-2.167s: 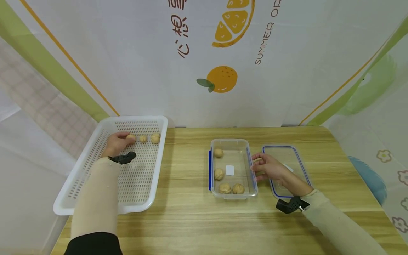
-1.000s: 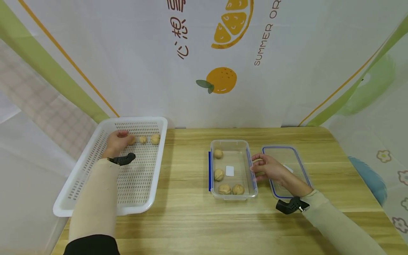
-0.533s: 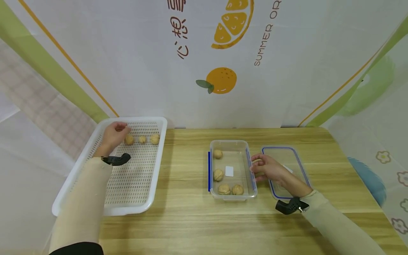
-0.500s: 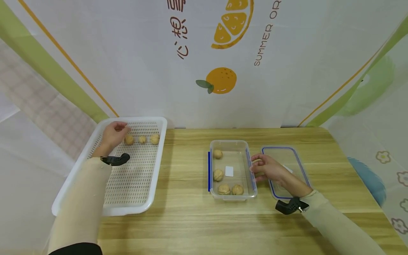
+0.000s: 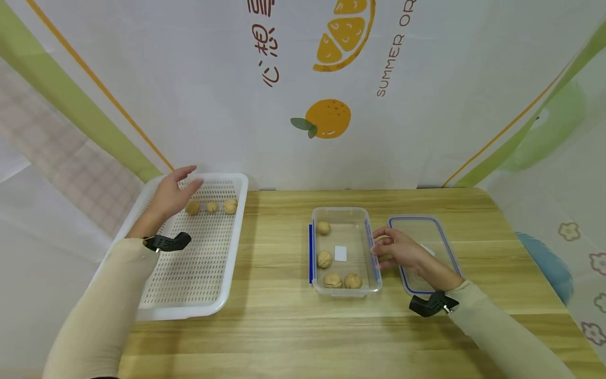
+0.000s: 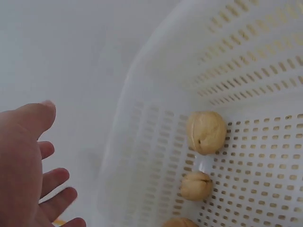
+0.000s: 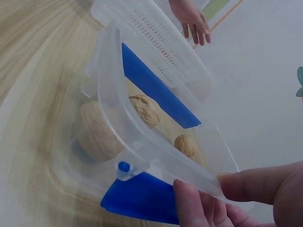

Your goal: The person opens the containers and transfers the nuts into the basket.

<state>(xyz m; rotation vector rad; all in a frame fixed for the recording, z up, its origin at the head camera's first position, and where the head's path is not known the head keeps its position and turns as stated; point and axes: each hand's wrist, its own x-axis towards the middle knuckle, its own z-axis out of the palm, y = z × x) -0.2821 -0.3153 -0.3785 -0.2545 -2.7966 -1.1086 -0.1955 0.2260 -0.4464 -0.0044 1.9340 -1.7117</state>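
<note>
Hovering with fingers spread and holding nothing, the left hand (image 5: 174, 192) sits above the white basket (image 5: 222, 263), its nearest walnut (image 5: 192, 207) just right of the fingertips. From the left wrist, walnuts lie apart from the fingers. From the right wrist, the right hand (image 7: 246, 198) pinches the clear container (image 7: 156, 142) rim.

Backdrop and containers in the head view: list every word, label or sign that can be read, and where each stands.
"SUMMER": brown letters on the white backdrop, running upward, right of the orange slice drawing.
"OR": cut off at the top edge, backdrop.
"心想": brown Chinese characters on the backdrop; a further character above them is cropped and unreadable.
White label in the clear container: no print that can be made out.
</note>
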